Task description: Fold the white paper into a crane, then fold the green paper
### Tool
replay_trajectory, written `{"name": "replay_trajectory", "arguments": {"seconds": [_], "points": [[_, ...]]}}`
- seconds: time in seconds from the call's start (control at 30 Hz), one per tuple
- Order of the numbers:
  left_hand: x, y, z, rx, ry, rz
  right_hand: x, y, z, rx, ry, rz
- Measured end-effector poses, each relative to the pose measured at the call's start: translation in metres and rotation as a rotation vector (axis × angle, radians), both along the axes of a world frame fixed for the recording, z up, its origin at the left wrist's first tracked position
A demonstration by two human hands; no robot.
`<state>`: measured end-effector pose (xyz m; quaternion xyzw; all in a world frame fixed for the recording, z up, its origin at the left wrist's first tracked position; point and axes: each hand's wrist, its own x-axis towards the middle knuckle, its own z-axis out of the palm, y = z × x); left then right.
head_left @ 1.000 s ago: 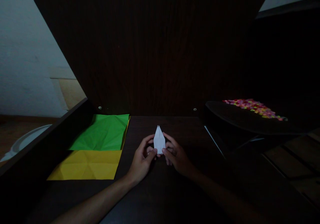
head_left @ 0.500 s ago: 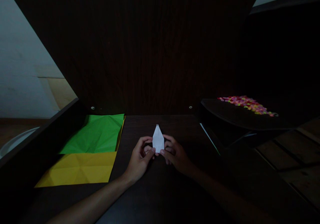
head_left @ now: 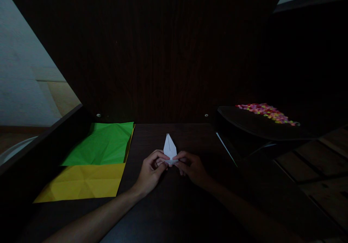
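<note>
Folded paper (head_left: 170,149) sits mid-worktop (head_left: 174,206) between both hands; two sheets (head_left: 92,163) lie left, beads (head_left: 268,113) on a tray (head_left: 252,127) right.

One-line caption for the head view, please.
Left hand and right hand pinch a folded white paper over a dark desk, beside green sheet and yellow sheet.

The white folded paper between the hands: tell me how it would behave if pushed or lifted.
The white folded paper is small and pinched at its base by the left hand and right hand, so it is probably very light. Its layered creases likely make it stiffer than the flat green sheet. Its narrow twin points would probably bend or crush easily.
</note>
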<state>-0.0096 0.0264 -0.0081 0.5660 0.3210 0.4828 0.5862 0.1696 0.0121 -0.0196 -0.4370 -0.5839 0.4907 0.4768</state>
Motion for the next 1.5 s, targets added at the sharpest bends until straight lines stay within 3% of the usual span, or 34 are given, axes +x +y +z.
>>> {"name": "replay_trajectory", "arguments": {"seconds": [0.2, 0.37, 0.63, 0.87, 1.17, 1.5], "points": [[0.003, -0.001, -0.002, -0.046, 0.015, 0.007, 0.000, 0.000, -0.003, -0.019, 0.077, -0.070], [0.005, -0.002, -0.006, -0.086, -0.115, 0.025, -0.001, 0.000, -0.002, -0.064, 0.173, -0.076], [0.000, -0.001, -0.008, 0.006, 0.186, 0.014, -0.002, 0.001, 0.000, -0.153, 0.194, -0.064], [0.000, 0.000, -0.007, 0.163, 0.291, 0.095, -0.002, -0.004, -0.001, -0.110, 0.099, -0.030], [0.004, -0.004, -0.006, 0.292, 0.325, 0.098, -0.001, -0.006, 0.000, -0.060, 0.087, -0.026], [0.000, -0.001, -0.009, 0.312, 0.366, 0.075, 0.000, -0.010, 0.005, 0.140, -0.118, -0.021]]}}
